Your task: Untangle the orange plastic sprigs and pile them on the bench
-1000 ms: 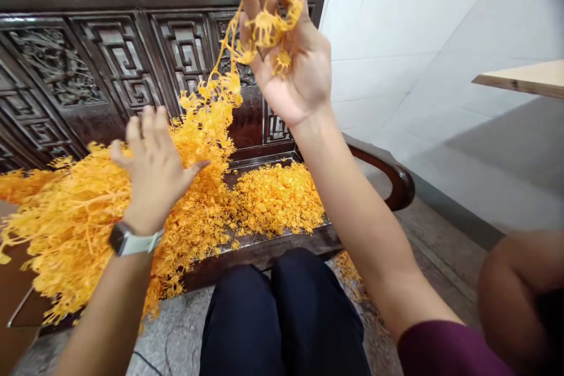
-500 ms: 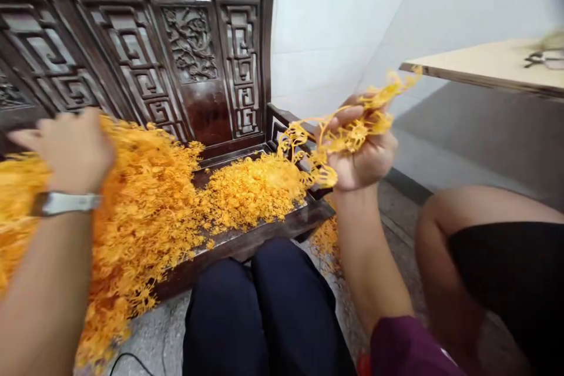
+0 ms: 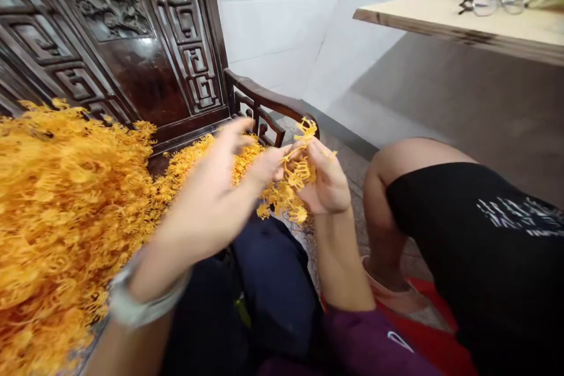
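Orange sprigs (image 3: 296, 175): thin branching strands, material unsure; small tangle btwn both hands, over the person's lap, a few bits hanging below.
R hand (image 3: 325, 179): fingers curled, pinching tangle against thumb.
L hand (image 3: 212, 191): reaching across to tangle, blurred; fingers spread, thumb tip at strands, can't tell if gripping.
Main heap (image 3: 57, 217): big mound of same sprigs on seat of settle, filling lower left of view, just beside L forearm.
Carved wood settle (image 3: 132, 53): dark, fretwork back panels, armrest (image 3: 268, 97) just behind the hands.
L wrist: pale watch (image 3: 145, 299), blurred.
Clothes: navy trousers (image 3: 273, 282) on lap, purple sleeve (image 3: 370, 346) on R arm.
Right of view: co-worker's bare leg (image 3: 388, 205), black shorts w/ pale lettering (image 3: 480, 247), pale sandal (image 3: 396, 296) on red mat or cloth (image 3: 423, 335), can't tell which.
Upper right: wood tabletop (image 3: 409, 20) w/ glasses (image 3: 491, 4).
Behind: white tile wall (image 3: 273, 12).
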A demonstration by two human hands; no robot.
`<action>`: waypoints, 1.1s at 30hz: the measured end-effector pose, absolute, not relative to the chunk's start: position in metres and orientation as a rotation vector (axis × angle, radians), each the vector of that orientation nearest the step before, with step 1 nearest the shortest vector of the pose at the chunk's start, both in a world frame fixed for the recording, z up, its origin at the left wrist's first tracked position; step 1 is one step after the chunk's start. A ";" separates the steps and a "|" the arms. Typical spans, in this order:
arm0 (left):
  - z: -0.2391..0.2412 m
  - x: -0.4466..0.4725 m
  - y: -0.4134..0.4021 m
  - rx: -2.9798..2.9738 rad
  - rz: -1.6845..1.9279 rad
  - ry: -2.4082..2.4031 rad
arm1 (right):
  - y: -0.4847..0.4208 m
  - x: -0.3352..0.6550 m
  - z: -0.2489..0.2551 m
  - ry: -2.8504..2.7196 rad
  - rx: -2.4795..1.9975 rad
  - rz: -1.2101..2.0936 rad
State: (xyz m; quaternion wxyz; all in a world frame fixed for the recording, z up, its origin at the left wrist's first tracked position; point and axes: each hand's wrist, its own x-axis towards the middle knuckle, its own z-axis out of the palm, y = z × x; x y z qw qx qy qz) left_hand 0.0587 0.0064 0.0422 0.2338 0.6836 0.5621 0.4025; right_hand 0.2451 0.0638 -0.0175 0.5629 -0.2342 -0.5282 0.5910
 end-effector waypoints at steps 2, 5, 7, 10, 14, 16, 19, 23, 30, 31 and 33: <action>0.030 0.072 0.003 1.838 1.057 1.420 | 0.055 0.244 -0.024 -1.221 -0.623 1.274; 0.011 0.074 0.007 1.767 0.901 1.354 | 0.048 0.249 -0.041 -1.183 -0.784 1.042; 0.003 0.066 0.010 1.729 0.866 1.275 | 0.047 0.254 -0.055 -1.199 -0.889 0.935; -0.001 0.053 0.014 1.716 0.861 1.167 | 0.047 0.258 -0.070 -1.230 -0.973 0.945; -0.001 0.049 0.013 1.833 0.750 1.206 | 0.047 0.253 -0.077 -1.203 -1.053 0.870; -0.004 0.051 0.006 1.956 0.647 1.302 | 0.048 0.254 -0.079 -1.252 -1.136 0.660; -0.011 0.049 -0.009 2.198 0.465 1.464 | 0.052 0.263 -0.086 -1.514 -1.154 0.532; -0.020 0.031 -0.012 2.338 0.386 1.708 | 0.062 0.271 -0.101 -1.803 -0.850 1.012; -0.022 0.001 0.001 1.970 0.887 1.775 | 0.070 0.203 -0.124 -1.301 -0.893 1.349; -0.022 0.000 0.000 1.900 0.924 1.738 | 0.072 0.191 -0.127 -1.243 -0.886 1.367; -0.022 0.001 -0.003 1.854 0.932 1.737 | 0.081 0.173 -0.132 -1.160 -0.870 1.390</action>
